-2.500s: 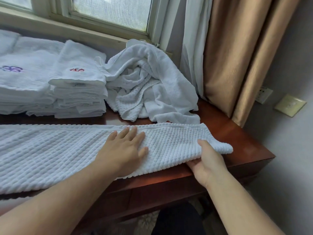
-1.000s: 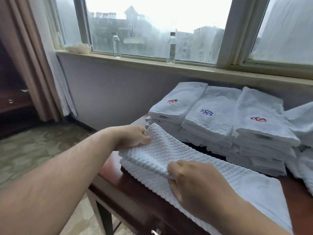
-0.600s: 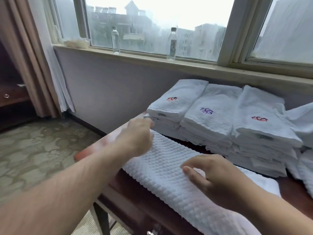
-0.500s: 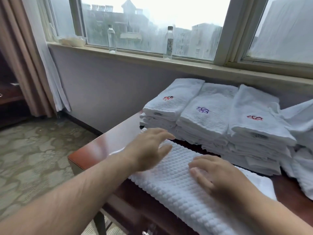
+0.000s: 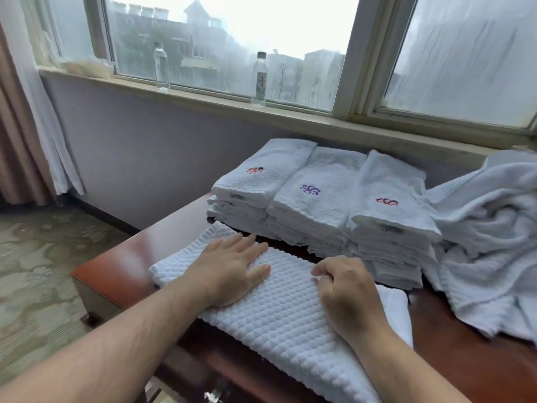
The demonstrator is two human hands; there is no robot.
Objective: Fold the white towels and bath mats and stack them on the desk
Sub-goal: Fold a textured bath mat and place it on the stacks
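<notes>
Along the desk's (image 5: 116, 266) near edge, the bath mat (image 5: 276, 324) is lying under my left hand (image 5: 229, 271), flat and released; my right hand (image 5: 348, 292) is curling on it, and I cannot tell if it is pinching. Folded towel stacks (image 5: 319, 205) are crowding just behind, loose towels (image 5: 488, 242) beside them, bottles (image 5: 259, 80) beyond.

Left bottle (image 5: 161, 66), right bottle (image 5: 259, 80) upright on windowsill (image 5: 305, 114) (well apart); curtain (image 5: 14, 141) left.

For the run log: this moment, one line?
left hand: flat on mat | right hand: curled on mat, grip unclear | stacks: three behind | loose towels: right
</notes>
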